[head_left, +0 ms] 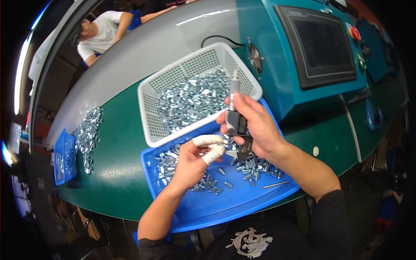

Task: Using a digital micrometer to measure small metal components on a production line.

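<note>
My right hand point(260, 125) is wrapped round a digital micrometer point(234, 117), its silver thimble pointing up and away. White finger covers sheathe the thumb and forefinger of my left hand point(193, 161), which are pinched together at the micrometer's frame. Whatever small piece sits between those fingertips is mostly hidden, though a glint of metal shows there. Below both hands is a blue tray point(225, 203) with loose small metal parts point(255, 168) heaped on either side. A thin metal rod point(275, 184) lies in it at the right.
A white perforated basket point(149, 108) full of similar parts point(195, 97) stands beyond the tray. At the left, a small blue bin point(65, 158) adjoins a spilled pile point(89, 134). A teal machine point(277, 78) with a screen point(323, 43) rises at right. Another person point(104, 32) is across.
</note>
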Available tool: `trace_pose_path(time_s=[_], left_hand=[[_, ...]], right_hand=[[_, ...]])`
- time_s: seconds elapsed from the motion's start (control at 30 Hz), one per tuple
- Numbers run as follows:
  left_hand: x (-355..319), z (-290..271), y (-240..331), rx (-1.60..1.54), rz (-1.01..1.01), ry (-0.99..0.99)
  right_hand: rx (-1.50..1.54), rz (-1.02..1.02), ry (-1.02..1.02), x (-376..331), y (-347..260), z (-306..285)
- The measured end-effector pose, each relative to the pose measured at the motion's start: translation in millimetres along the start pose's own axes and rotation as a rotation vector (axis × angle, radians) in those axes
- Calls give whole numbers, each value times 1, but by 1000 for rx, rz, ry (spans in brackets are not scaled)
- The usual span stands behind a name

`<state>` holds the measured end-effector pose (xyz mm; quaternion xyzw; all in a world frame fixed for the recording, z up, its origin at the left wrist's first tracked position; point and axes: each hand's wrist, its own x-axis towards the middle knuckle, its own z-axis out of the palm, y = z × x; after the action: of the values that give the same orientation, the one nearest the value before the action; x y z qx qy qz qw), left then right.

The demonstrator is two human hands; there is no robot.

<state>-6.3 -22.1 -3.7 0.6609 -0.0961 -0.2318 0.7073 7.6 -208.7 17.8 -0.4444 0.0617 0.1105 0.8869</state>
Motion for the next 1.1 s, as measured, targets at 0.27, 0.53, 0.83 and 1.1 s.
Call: trace_pose_path(time_s=[0.27, 0.53, 0.83, 1.1], left_hand=[[10, -6, 15, -144, 189, 314], [-4, 0, -3, 784, 164, 78], [-8, 19, -25, 1121, 124, -156], [-10, 19, -28, 1054, 128, -179]], right_hand=[[-5, 7, 28, -5, -2, 1], [16, 3, 46, -2, -2, 0], [54, 31, 21, -2, 0, -1], [48, 39, 38, -4, -2, -2]])
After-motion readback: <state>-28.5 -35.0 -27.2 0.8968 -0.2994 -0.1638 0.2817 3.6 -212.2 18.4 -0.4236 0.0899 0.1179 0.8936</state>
